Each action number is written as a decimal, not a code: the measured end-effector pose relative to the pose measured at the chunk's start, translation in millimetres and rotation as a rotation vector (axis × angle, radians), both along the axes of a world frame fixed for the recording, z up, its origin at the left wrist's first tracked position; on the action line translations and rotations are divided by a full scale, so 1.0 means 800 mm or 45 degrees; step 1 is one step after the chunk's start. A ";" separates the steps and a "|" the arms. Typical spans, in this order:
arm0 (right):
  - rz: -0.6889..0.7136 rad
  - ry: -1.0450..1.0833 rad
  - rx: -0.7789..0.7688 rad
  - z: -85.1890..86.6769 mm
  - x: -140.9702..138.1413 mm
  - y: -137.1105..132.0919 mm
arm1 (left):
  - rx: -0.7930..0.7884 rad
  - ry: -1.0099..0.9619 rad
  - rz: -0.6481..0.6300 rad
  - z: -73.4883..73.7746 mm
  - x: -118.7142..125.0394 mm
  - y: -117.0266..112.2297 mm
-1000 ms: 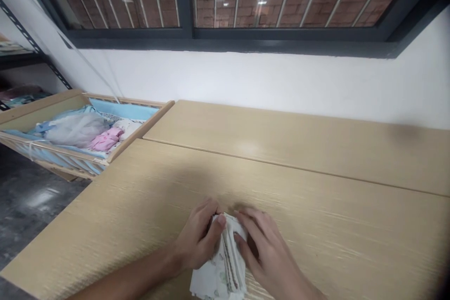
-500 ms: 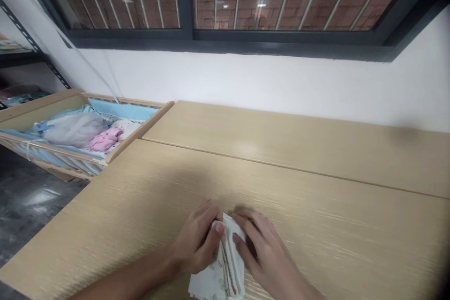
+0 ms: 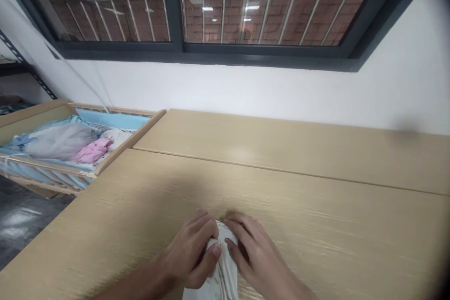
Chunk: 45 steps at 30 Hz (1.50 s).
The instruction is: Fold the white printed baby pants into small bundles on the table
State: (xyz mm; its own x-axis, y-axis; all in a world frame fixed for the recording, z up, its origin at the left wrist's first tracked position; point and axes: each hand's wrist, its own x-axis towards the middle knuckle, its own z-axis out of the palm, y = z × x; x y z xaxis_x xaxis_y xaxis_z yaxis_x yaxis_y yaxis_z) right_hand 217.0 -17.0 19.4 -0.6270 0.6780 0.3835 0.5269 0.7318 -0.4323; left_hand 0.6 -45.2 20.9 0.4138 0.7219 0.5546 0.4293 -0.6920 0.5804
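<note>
A folded white cloth with a faint print (image 3: 225, 267) lies on the wooden table (image 3: 316, 225) at the bottom middle of the head view. Its lower end runs out of the picture. My left hand (image 3: 197, 248) grips the cloth's far left edge, thumb on top and fingers curled under. Along the right side, my right hand (image 3: 255, 253) is curved around the cloth's edge, with its thumb and fingertips against the fabric. The folded layers show between the two hands.
To the left of the table stands a wooden crib (image 3: 147, 126) with blue lining. Inside it are white netting (image 3: 59, 140) and a pink cloth (image 3: 93, 150). A white wall (image 3: 246, 89) and a barred window (image 3: 211, 51) are behind the table.
The view has tilted up and turned slightly right, so the crib and window sit further left and lower. Both hands keep nearly the same hold on the cloth.
</note>
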 end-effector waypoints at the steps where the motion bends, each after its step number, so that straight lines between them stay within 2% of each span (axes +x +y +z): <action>1: -0.001 0.004 -0.003 0.001 0.000 0.000 | -0.005 0.007 0.010 0.001 0.000 0.000; 13: 0.032 0.094 0.037 0.011 -0.001 -0.002 | -0.108 0.207 0.081 0.007 0.010 0.001; 18: 0.082 0.142 0.067 0.009 0.000 -0.003 | -0.088 0.197 0.045 0.009 0.008 0.002; 26: 0.095 0.189 -0.018 0.016 0.003 -0.004 | -0.109 0.193 0.039 0.010 0.007 0.001; 33: 0.072 0.206 0.030 0.012 0.001 -0.002 | -0.091 0.230 0.141 0.006 0.009 0.003; 45: 0.081 0.240 0.040 0.011 -0.001 0.000 | -0.076 0.258 0.186 0.001 0.010 0.004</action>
